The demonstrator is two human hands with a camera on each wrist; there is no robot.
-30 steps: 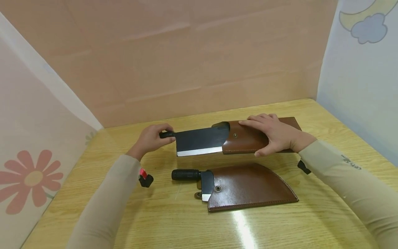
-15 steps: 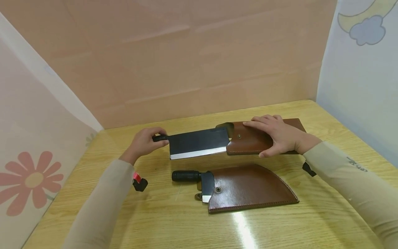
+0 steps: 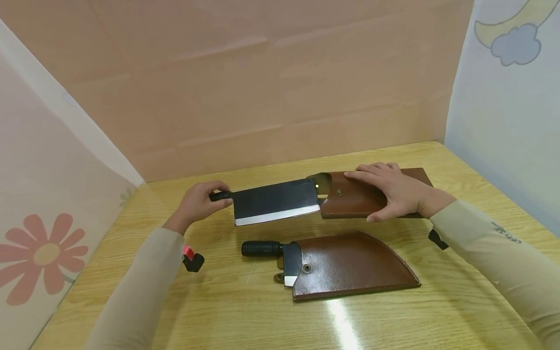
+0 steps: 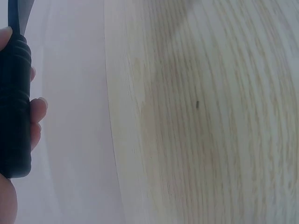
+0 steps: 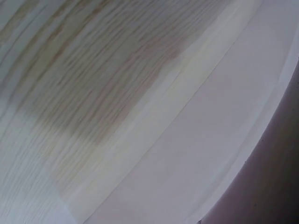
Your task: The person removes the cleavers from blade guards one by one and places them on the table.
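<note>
Wood-grain table is stretching out under everything. Over its far side a black cleaver is hovering, its tip just at the mouth of a brown leather sheath. The left hand is gripping the cleaver's handle; the right hand is lying over the sheath, fingers fairly straight, thumb under its near edge. Nearer, a second knife is sitting in its own curved sheath.
</note>
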